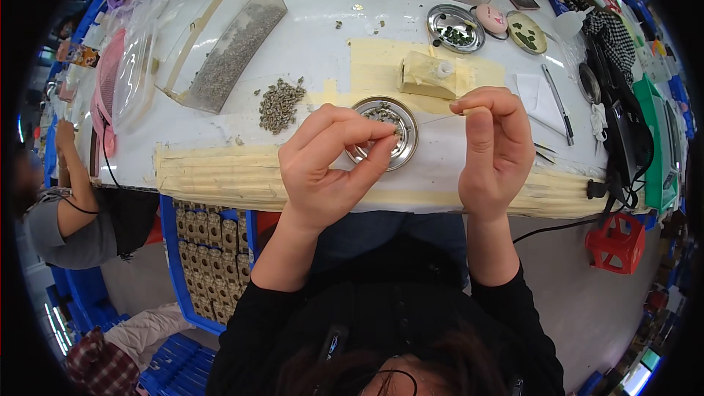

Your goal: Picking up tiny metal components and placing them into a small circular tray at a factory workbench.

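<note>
My left hand (pixel 334 158) is closed in a pinch over a round metal dish (pixel 412 145). A tiny greenish piece (pixel 397 132) shows at its fingertips. My right hand (pixel 496 148) is raised to the right of the dish, with thumb and index finger pinched together. A small pale bit shows at these fingertips, too small to name. Small greyish pieces lie in the dish. Just behind it sits a tape-wrapped block (pixel 425 77) with a white knob-like part on it. Left of the dish is a pile of small grey-green pieces (pixel 281 106).
A clear bin (pixel 246 48) of grey pieces lies at the back left. Back right are a metal dish (pixel 469 23) with dark green pieces, a pale dish (pixel 529 33) and a pen (pixel 557 105). Tape covers the table's front edge (pixel 220 169). A person (pixel 70 220) sits at far left.
</note>
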The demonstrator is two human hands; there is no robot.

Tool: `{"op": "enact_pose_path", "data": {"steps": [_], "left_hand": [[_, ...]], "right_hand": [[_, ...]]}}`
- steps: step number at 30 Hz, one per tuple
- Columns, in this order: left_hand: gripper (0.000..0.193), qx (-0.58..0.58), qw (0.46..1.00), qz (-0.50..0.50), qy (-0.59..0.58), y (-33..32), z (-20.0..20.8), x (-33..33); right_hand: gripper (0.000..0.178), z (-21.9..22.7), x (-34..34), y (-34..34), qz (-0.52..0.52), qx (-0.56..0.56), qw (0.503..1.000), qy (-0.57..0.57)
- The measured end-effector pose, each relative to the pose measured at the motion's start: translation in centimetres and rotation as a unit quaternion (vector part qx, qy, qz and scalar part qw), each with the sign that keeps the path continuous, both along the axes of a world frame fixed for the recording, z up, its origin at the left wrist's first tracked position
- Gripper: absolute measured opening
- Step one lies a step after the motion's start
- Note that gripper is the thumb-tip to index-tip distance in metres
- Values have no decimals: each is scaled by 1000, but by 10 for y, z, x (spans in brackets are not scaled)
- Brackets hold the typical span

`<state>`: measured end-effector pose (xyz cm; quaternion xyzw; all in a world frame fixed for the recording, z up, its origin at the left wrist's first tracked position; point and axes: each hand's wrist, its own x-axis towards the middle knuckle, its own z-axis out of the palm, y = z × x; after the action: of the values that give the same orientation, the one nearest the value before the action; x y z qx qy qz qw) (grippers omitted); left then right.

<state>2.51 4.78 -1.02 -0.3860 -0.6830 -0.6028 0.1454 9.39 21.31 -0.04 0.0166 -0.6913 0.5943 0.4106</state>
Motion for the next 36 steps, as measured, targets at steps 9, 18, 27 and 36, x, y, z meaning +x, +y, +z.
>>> {"op": "enact_pose_path", "data": {"steps": [9,18,27,36], "left_hand": [[18,1,1000,3,10,-2,-2,-1],[21,12,1000,3,25,-3,-2,-1],[23,31,999,-3,31,-2,-3,0],[21,8,1000,9,28,-2,-3,-1]], "right_hand": [[7,21,-18,33,-241,350,905,-33],[8,17,-15,21,-192,328,922,-67],[20,6,5,-11,194,-63,958,-203],[19,4,4,-9,237,-149,941,-193]]}}
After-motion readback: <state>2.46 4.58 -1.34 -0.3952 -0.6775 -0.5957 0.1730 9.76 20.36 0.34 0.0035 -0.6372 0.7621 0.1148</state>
